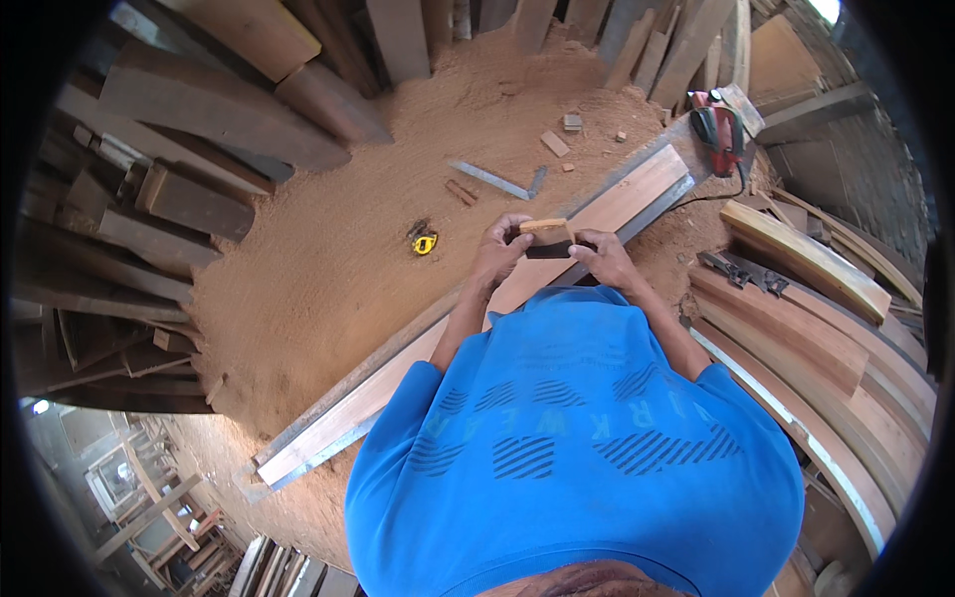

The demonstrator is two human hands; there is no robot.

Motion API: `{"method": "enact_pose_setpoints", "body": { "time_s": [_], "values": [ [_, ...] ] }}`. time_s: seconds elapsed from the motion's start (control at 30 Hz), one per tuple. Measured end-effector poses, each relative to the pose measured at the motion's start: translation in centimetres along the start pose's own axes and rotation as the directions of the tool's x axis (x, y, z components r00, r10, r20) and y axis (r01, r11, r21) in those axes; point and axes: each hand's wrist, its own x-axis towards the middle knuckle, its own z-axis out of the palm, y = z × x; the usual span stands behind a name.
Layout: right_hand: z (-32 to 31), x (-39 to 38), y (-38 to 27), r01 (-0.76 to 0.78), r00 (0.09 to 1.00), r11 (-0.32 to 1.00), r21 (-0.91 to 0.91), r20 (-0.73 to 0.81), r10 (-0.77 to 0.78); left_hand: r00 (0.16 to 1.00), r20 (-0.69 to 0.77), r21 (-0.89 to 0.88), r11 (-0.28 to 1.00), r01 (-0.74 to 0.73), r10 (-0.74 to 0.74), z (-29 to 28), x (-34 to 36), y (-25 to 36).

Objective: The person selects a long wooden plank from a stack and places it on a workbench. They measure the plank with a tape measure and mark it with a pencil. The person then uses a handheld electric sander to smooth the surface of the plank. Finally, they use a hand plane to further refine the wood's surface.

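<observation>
My left hand (498,255) and my right hand (605,261) hold a small wooden block (548,231) between them, gripping it at opposite ends. The block is pale brown on top, and a dark area shows along its lower side. Beneath my hands a long, planed wooden board (637,197) runs diagonally from lower left to upper right, partly hidden by my blue shirt. To the left of my hands a yellow tape measure (425,244) lies in the sawdust. Farther off rests a metal try square (492,181).
A red power planer (718,134) with a black cord sits past the board's far end. Small wood offcuts (555,144) lie scattered on the sawdust-covered ground (328,269). Stacked planks (786,323) line the right, and upright timbers (224,104) ring the far left.
</observation>
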Motion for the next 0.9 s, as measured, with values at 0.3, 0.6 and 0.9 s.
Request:
{"method": "enact_pose_setpoints", "body": {
  "time_s": [0.3,0.6,0.9],
  "values": [
    [-0.7,-0.9,2.3,-0.047,0.999,0.997,0.059,-0.008,0.048,0.984,-0.038,0.015,0.985,0.174,-0.173,2.0,0.0,-0.8],
    [-1.0,-2.1,6.2,-0.051,0.991,0.985,0.167,-0.113,0.071,0.984,0.057,0.099,0.981,0.164,-0.170,4.2,1.3,0.0],
    [-2.5,-3.3,8.0,0.028,0.948,1.000,0.010,-0.316,-0.023,0.981,0.160,0.332,0.942,0.048,-0.106,5.3,2.8,-2.0]
  ]
}}
